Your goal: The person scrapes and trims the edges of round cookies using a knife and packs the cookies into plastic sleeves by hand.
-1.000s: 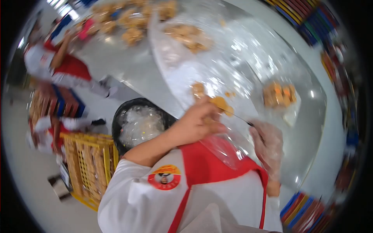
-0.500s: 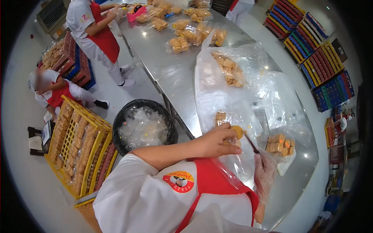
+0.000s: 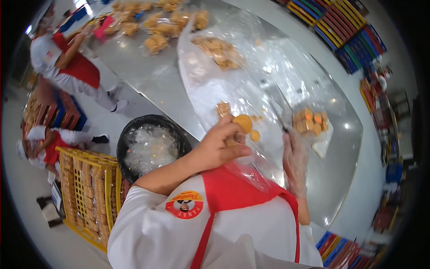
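Observation:
My bare left hand [image 3: 222,142] is closed, pinching a round yellowish biscuit [image 3: 243,123] at its fingertips. A smaller round piece [image 3: 255,136] shows just right of it, and clear plastic film [image 3: 251,170] hangs below the hand. My right hand [image 3: 295,157], in a clear glove, is closed on a thin knife [image 3: 282,117] whose blade points away over the plastic-covered table. A pack of biscuits with orange marks [image 3: 310,121] lies beyond the right hand. Near the left fingertips stands a small wrapped biscuit stack [image 3: 223,109].
Broken biscuits [image 3: 218,51] and bagged biscuits [image 3: 156,43] lie farther up the metal table [image 3: 148,74]. A black-lined bin of plastic [image 3: 151,145] and a yellow crate [image 3: 85,190] are at left. Two people [image 3: 67,60] are beyond; stacked trays [image 3: 338,27] stand upper right.
The view has shifted, moving the table and bin in the frame. Against half a second ago, the knife blade has moved from beside the biscuit and now points farther up the table.

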Demonstrator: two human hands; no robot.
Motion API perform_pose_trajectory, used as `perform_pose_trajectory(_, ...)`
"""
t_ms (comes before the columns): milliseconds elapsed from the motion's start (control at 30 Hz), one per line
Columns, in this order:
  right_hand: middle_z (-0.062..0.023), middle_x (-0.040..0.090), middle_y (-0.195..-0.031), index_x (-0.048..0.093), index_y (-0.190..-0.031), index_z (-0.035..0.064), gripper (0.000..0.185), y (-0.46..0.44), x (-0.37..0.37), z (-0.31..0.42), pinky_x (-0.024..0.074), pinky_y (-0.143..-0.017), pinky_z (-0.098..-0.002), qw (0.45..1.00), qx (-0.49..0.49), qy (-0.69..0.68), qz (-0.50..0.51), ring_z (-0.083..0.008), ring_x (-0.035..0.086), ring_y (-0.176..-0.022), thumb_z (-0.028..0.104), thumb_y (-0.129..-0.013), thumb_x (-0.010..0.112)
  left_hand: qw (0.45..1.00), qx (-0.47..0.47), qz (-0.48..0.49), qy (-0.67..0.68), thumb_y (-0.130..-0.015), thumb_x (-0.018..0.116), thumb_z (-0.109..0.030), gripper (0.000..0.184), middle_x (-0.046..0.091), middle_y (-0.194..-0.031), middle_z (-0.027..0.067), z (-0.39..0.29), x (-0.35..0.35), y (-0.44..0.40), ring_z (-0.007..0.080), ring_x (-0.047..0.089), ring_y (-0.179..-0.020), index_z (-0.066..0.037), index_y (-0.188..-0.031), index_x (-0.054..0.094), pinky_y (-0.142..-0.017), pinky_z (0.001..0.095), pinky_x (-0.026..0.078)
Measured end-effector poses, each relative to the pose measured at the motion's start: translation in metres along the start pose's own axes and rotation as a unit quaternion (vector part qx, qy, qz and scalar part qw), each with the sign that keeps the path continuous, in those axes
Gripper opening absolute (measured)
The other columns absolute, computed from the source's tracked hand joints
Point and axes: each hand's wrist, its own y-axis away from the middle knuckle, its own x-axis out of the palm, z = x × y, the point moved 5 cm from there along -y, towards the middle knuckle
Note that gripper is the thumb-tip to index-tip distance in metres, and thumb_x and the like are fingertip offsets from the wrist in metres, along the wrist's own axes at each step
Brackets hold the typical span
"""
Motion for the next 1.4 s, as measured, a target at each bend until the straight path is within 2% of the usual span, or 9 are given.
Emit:
perform_pose_trajectory(67, -0.018, 0.068, -0.098, 0.065, -0.118, 0.006, 0.026, 0.003, 0.012, -0.046, 0.0507, -0.077, -0.0431, 0.994, 0.015, -0.026, -0.102, -0.0361, 0.064, -0.085, 0.016, -0.095, 0.059, 0.999, -0.001, 0.001, 0.04, -0.081, 0.08, -0.023, 0.029, 0.048, -0.092, 0.0064, 0.0, -0.002, 0.002, 0.0209, 0.047, -0.09, -0.007, -0.091, 0.057, -0.082, 0.0306, 0.04)
perform_pose_trajectory(267, -0.0186, 0.065, -0.097, 0.065, -0.116, 0.0073, 0.027, 0.023, 0.034, -0.099, 0.0498, -0.08, -0.043, 0.938, -0.008, 0.344, -0.026, -0.0358, 0.063, -0.091, 0.022, -0.094, 0.061, 0.997, -0.004, 0.009, 0.074, -0.083, 0.078, -0.029, 0.031, 0.049, -0.094, 0.005, 0.004, -0.004, 0.002, 0.0189, 0.045, -0.093, -0.008, -0.093, 0.057, -0.087, 0.0305, 0.038)
perform_pose_trajectory(400, -0.0157, 0.065, -0.103, 0.065, -0.117, 0.0045, 0.03, 0.001, 0.002, -0.033, 0.0496, -0.082, -0.0369, 0.999, -0.021, 0.021, -0.02, -0.0295, 0.063, -0.093, 0.022, -0.093, 0.062, 0.996, -0.025, 0.044, 0.075, -0.084, 0.076, -0.031, 0.032, 0.048, -0.094, 0.0048, 0.008, 0.009, -0.003, 0.0186, 0.044, -0.093, -0.008, -0.093, 0.057, -0.088, 0.0303, 0.037)
perform_pose_trajectory(500, -0.0108, 0.065, -0.101, 0.066, -0.116, 0.0015, 0.032, -0.013, 0.006, 0.02, 0.048, -0.083, -0.0306, 0.903, 0.133, -0.374, 0.166, -0.0184, 0.06, -0.089, 0.022, -0.092, 0.063, 0.995, -0.028, 0.077, 0.063, -0.084, 0.076, -0.031, 0.032, 0.049, -0.095, 0.0052, 0.006, 0.022, -0.009, 0.0188, 0.044, -0.094, -0.008, -0.092, 0.057, -0.088, 0.0302, 0.037)
perform_pose_trajectory(767, -0.0006, 0.06, -0.088, 0.064, -0.114, -0.0006, 0.029, -0.024, 0.021, 0.05, 0.0444, -0.072, -0.0238, 0.834, 0.132, -0.483, 0.23, -0.0089, 0.052, -0.078, 0.018, -0.093, 0.061, 0.997, 0.031, 0.014, 0.073, -0.09, 0.069, -0.041, 0.037, 0.059, -0.096, 0.0073, 0.011, 0.017, -0.009, 0.0192, 0.053, -0.099, -0.007, -0.098, 0.058, -0.087, 0.0319, 0.043)
perform_pose_trajectory(967, -0.0002, 0.055, -0.084, 0.062, -0.116, -0.0027, 0.031, -0.02, -0.005, 0.032, 0.0402, -0.066, -0.0229, 0.815, 0.193, -0.521, 0.162, -0.0064, 0.047, -0.073, 0.016, -0.092, 0.061, 0.904, -0.162, -0.198, 0.343, -0.094, 0.052, -0.061, 0.06, 0.061, -0.095, 0.0091, 0.049, -0.016, -0.005, 0.0178, 0.064, -0.076, -0.002, -0.106, 0.058, -0.066, 0.0281, 0.054)
perform_pose_trajectory(1200, -0.0009, 0.055, -0.088, 0.061, -0.116, -0.004, 0.03, -0.016, -0.017, 0.037, 0.0418, -0.07, -0.024, 0.784, 0.191, -0.576, 0.13, -0.0085, 0.049, -0.075, 0.014, -0.092, 0.061, 0.869, -0.215, -0.241, 0.376, -0.094, 0.05, -0.062, 0.06, 0.063, -0.099, 0.0093, 0.073, -0.034, -0.001, 0.0191, 0.063, -0.08, -0.004, -0.108, 0.058, -0.072, 0.0336, 0.056)
perform_pose_trajectory(1300, -0.0048, 0.058, -0.09, 0.061, -0.117, -0.0021, 0.031, -0.012, -0.019, 0.041, 0.0447, -0.072, -0.026, 0.806, 0.15, -0.568, 0.074, -0.0126, 0.053, -0.077, 0.008, -0.088, 0.062, 0.859, -0.224, -0.243, 0.391, -0.096, 0.048, -0.061, 0.057, 0.065, -0.101, 0.0094, 0.076, -0.035, -0.002, 0.0205, 0.063, -0.083, -0.007, -0.106, 0.06, -0.075, 0.0345, 0.055)
perform_pose_trajectory(1400, -0.0099, 0.061, -0.093, 0.061, -0.117, 0.0015, 0.037, -0.016, -0.038, 0.061, 0.0487, -0.075, -0.0316, 0.973, -0.144, -0.181, 0.018, -0.0209, 0.058, -0.08, 0.005, -0.08, 0.067, 0.862, -0.223, -0.252, 0.38, -0.096, 0.049, -0.061, 0.056, 0.064, -0.097, 0.008, 0.075, -0.029, -0.005, 0.02, 0.063, -0.083, -0.007, -0.106, 0.06, -0.075, 0.0336, 0.054)
